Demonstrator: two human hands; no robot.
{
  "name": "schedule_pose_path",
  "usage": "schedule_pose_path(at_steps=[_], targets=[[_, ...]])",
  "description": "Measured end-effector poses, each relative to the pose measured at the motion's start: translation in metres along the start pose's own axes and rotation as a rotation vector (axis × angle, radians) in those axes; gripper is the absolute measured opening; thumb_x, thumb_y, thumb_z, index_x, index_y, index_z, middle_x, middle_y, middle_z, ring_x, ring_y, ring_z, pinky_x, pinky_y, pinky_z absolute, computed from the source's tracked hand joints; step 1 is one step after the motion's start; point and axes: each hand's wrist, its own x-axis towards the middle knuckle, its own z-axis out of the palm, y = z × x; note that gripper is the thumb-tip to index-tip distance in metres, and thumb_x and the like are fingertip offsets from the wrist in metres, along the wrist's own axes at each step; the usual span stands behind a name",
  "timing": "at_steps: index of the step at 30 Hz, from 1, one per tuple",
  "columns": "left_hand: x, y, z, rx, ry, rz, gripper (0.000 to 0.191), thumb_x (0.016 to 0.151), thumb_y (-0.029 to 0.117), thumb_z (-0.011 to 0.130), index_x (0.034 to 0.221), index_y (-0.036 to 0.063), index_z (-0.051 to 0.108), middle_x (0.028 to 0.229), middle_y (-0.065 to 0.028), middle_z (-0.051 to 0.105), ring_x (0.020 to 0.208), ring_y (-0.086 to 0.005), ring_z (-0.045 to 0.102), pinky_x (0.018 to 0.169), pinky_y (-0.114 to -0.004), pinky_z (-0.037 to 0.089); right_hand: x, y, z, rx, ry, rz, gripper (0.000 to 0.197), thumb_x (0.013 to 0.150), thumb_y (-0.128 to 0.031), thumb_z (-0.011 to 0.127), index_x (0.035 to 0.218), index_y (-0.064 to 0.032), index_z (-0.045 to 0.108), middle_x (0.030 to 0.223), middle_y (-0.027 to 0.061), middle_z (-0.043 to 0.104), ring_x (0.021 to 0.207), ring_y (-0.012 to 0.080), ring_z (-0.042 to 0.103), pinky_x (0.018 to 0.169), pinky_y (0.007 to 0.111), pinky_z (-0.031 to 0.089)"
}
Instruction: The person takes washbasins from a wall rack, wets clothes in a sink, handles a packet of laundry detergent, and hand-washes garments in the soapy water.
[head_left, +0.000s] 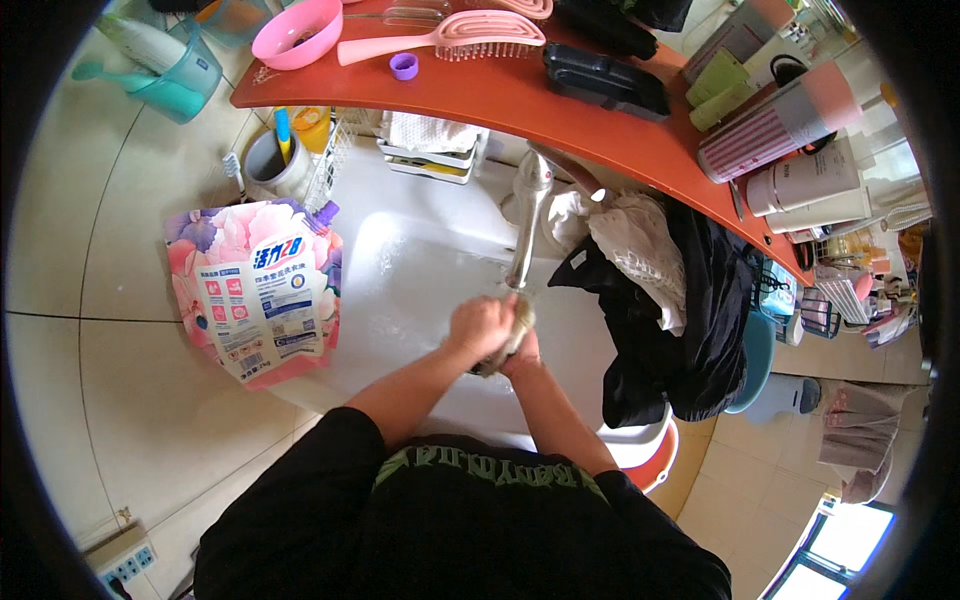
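A bunched, pale brownish wet cloth (516, 341) is gripped between my two hands under the metal faucet (531, 217) of a white sink (405, 277). My left hand (480, 326) is closed on its upper left side, near the spout. Lower and to the right, my right hand (523, 356) holds the cloth from the other side, its fingers partly hidden. Water wets the basin around them. Black garments (705, 300) and a whitish mesh cloth (637, 247) lie over the sink's right side. A floral detergent pouch (255, 292) with a purple spout stands at the sink's left edge.
A red-orange shelf (480, 90) crosses above the faucet, bearing a pink hairbrush (487, 34), a pink bowl (300, 34), a purple cap (403, 66) and several bottles. A grey cup (279, 165) and a soap rack (429, 161) stand behind the basin. A red bucket (660, 465) is below right.
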Motion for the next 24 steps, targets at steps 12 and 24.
schedule_pose_path(at_steps=[12, 24], targets=[[-0.024, -0.046, -0.033, 0.313, -0.214, 0.547, 0.052, 0.067, 0.027, 0.064, 0.115, 0.0138, 0.048, 0.121, -0.0174, 0.035, 0.101, -0.0335, 0.045, 0.086, -0.041, 0.039, -0.022, -0.040, -0.013, -1.383, 0.440, -0.630, 0.048, 0.076, -0.017, 0.061, 0.117, -0.0023, 0.042, 0.105, 0.0101, 0.052, 0.094, 0.0182, 0.050, 0.081, 0.027, 0.040], [-0.002, -0.025, -0.066, -0.127, -0.124, 0.166, 0.030, 0.068, 0.008, 0.060, 0.097, 0.0032, 0.055, 0.111, -0.0241, 0.045, 0.099, -0.0389, 0.047, 0.081, -0.042, 0.041, -0.024, -0.028, 0.023, -1.385, 0.708, -0.055, 0.077, 0.071, -0.059, 0.052, 0.131, -0.0173, 0.027, 0.134, 0.0132, 0.030, 0.119, 0.0360, 0.032, 0.081, 0.050, 0.039]])
